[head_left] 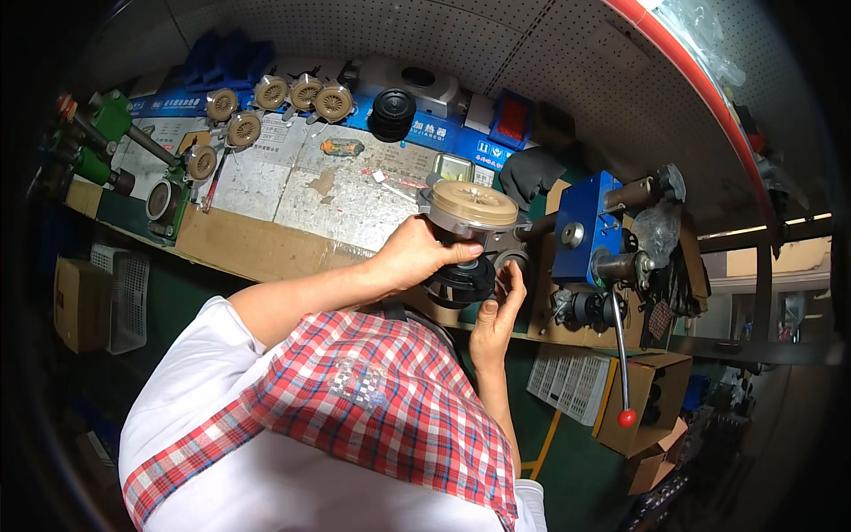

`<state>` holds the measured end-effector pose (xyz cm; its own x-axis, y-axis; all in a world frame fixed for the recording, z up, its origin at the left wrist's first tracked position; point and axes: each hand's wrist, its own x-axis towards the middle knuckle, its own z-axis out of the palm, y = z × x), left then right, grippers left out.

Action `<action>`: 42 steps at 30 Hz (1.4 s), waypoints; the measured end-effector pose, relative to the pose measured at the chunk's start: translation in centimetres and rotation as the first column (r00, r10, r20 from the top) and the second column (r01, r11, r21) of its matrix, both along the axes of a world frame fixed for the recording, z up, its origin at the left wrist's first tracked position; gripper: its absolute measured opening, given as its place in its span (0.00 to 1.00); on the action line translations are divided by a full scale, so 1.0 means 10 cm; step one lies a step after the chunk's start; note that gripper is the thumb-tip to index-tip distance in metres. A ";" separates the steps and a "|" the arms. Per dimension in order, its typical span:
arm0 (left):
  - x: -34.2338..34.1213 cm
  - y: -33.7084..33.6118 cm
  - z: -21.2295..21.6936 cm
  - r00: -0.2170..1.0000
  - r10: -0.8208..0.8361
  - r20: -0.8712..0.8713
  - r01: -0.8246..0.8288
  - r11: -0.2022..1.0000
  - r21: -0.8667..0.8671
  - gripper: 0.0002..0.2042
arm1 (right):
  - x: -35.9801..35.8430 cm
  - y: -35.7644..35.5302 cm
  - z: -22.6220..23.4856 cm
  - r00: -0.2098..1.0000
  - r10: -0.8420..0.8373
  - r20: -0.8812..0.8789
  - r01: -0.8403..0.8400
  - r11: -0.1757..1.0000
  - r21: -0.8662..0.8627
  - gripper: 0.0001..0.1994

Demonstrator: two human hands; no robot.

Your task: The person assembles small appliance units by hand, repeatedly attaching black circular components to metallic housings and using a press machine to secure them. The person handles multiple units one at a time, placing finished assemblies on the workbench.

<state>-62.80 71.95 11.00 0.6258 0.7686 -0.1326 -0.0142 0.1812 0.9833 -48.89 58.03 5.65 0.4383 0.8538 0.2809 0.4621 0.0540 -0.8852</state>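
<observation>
Just above the bench's front edge, my left hand [418,259] grips a round fan-like assembly by its narrow middle, thumb across the front. Its upper part is a tan slotted disc [474,202] in a greyish rim; below is a black round body [461,284]. My right hand [498,310] is closed at the right side of this black body, with fingers curved and thumb beside its edge. How firmly it holds there is hard to see. Right of it stands a blue press-like fixture [589,229] with a lever ending in a red knob [627,418].
Several tan discs [333,104] stand along the bench's back, beside a stack of black round parts [393,113]. A green fixture [164,208] is at the left. Blue bins [511,120] sit at the rear. Cardboard boxes [651,403] and a white crate [567,383] are below right.
</observation>
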 end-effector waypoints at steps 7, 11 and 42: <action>-0.01 -0.01 -0.03 1.000 0.011 0.028 -0.010 0.999 -0.043 0.26 | 0.01 0.02 0.00 1.000 0.012 0.019 -0.012 1.000 0.005 0.42; -0.03 -0.01 -0.01 0.998 0.004 0.057 0.002 0.995 -0.097 0.26 | 0.01 0.01 -0.01 1.000 0.025 0.017 -0.025 1.000 -0.011 0.42; 0.18 -0.30 -1.35 0.974 -0.173 -0.146 0.015 0.694 -0.720 0.28 | 3.62 -2.15 -1.30 0.366 -0.926 -0.093 0.733 0.348 -0.584 0.23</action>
